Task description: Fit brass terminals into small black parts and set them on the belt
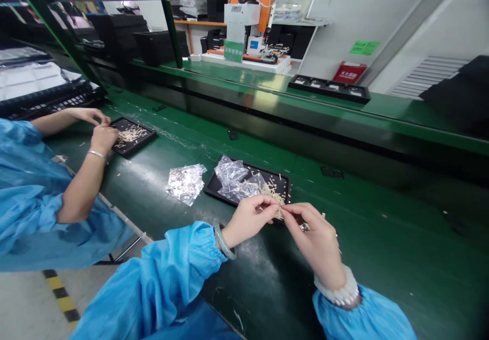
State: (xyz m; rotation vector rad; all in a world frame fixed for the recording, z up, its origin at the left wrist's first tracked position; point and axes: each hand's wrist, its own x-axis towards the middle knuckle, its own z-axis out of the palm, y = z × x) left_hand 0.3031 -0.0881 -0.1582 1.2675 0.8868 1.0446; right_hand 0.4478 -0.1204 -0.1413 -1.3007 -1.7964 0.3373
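Observation:
Over the near edge of a black tray (214, 191), my left hand (248, 218) and my right hand (315, 235) meet at the fingertips. Both are closed in a pinch, and whatever sits between the fingers is too small to make out. Small beige strips (273, 189) lie scattered in the right part of the tray, some under my fingers. Clear plastic bags (231, 172) fill the tray's left part. Left of the tray, a flat pile of clear bags with shiny contents (186, 183) rests on the green bench (367, 248).
At the left, a co-worker's hands (102, 133) work at another black tray (132, 149) of beige strips. A raised green shelf runs behind the bench, bearing a black tray with compartments (328, 89) and a white machine (244, 29). Black flat pieces (331, 172) lie along the bench's back.

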